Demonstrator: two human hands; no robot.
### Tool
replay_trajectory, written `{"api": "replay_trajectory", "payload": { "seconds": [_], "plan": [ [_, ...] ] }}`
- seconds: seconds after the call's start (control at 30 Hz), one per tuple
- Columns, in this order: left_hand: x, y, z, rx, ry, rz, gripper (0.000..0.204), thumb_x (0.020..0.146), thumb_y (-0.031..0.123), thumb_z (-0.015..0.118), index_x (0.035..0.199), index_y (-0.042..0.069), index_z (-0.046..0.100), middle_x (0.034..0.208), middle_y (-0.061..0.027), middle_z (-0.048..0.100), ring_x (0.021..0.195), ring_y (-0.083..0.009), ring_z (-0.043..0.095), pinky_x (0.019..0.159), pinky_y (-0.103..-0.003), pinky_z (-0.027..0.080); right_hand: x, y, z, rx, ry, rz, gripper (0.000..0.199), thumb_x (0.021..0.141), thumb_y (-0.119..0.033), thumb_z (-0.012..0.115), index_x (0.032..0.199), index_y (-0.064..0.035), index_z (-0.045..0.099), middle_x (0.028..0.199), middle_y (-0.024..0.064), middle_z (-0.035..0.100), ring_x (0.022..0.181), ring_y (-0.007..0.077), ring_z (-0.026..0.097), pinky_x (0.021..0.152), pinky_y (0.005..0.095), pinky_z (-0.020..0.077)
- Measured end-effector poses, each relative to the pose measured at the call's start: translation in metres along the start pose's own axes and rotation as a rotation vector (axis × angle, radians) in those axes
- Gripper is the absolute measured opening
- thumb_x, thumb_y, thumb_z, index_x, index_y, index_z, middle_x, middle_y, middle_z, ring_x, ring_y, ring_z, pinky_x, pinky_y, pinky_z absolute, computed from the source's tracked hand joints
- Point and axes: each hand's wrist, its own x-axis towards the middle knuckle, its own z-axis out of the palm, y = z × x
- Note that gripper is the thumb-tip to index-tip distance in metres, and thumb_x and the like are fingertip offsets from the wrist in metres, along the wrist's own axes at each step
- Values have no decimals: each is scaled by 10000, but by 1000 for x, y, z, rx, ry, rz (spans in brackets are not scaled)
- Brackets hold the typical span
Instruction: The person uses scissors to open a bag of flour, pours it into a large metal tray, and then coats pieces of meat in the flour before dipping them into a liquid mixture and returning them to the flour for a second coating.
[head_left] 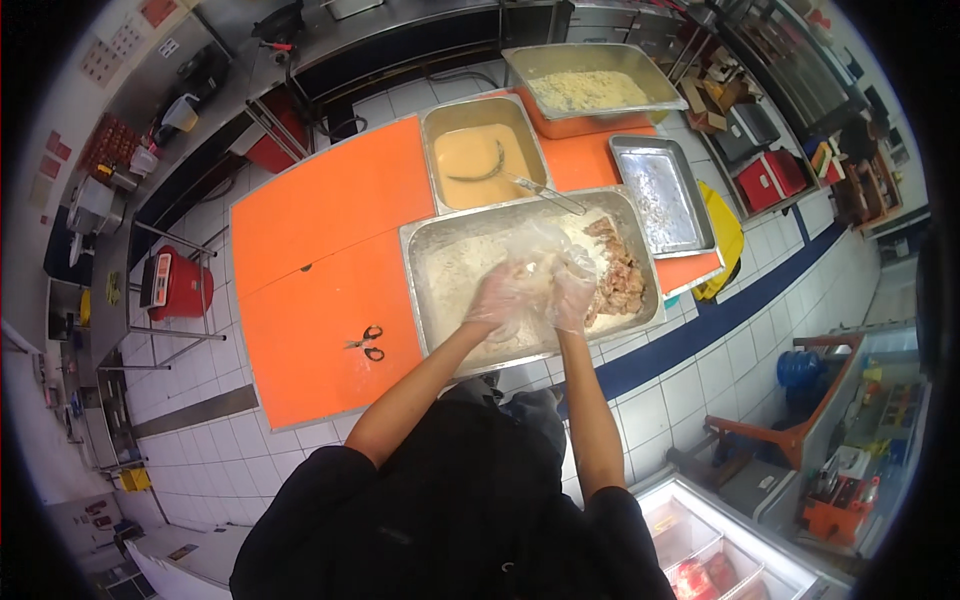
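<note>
Both hands wear clear plastic gloves and work over a deep metal tray (412, 290) of white flour. My left hand (503, 297) is curled above the flour in the middle of the tray. Close to its right, my right hand (572, 290) is also curled, beside a heap of raw meat pieces (622, 280). Flour coats the gloves and blurs the fingertips, so whatever they grip cannot be made out. Some meat by the right hand is dusted white. Behind the tray stands a metal pan of pale orange batter (465, 150), with a long-handled ladle (530, 185) resting in it.
Scissors (368, 344) lie on the orange table (330, 230), left of the tray. A shallow metal tray (665, 195) is at the right, and a pan of yellowish crumbs (585, 92) at the back. An open-topped freezer (720, 540) stands near my right elbow.
</note>
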Motion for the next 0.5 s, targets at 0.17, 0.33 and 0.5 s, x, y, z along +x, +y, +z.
{"api": "replay_trajectory", "payload": {
  "seconds": [0.17, 0.33, 0.5],
  "plan": [
    [11, 40, -53, -99, 106, -203, 817, 840, 211, 814, 1517, -5, 411, 1498, -213, 501, 1372, -297, 495, 1157, -400, 386, 4, -28, -6, -317, -33, -55, 273, 826, -68, 725, 1067, 43, 661, 1025, 67, 707, 913, 143, 652, 812, 290, 516],
    [20, 9, -48, 293, -187, 112, 1047, 814, 285, 857, 1598, 7, 221, 1632, -203, 297, 1525, -319, 270, 1248, -409, 240, 0, -26, 34, -273, -292, -253, 148, 892, -41, 617, 995, 44, 680, 959, 41, 681, 855, 148, 622, 779, 301, 517],
    [15, 19, -22, -44, -270, 12, 1103, 742, 183, 909, 1597, 49, 226, 1577, -172, 376, 1480, -290, 334, 1233, -409, 274, 2, 48, 6, 109, -29, 248, 289, 984, -193, 585, 1185, 4, 651, 1024, 45, 677, 890, 158, 635, 783, 298, 545]
  ]
}}
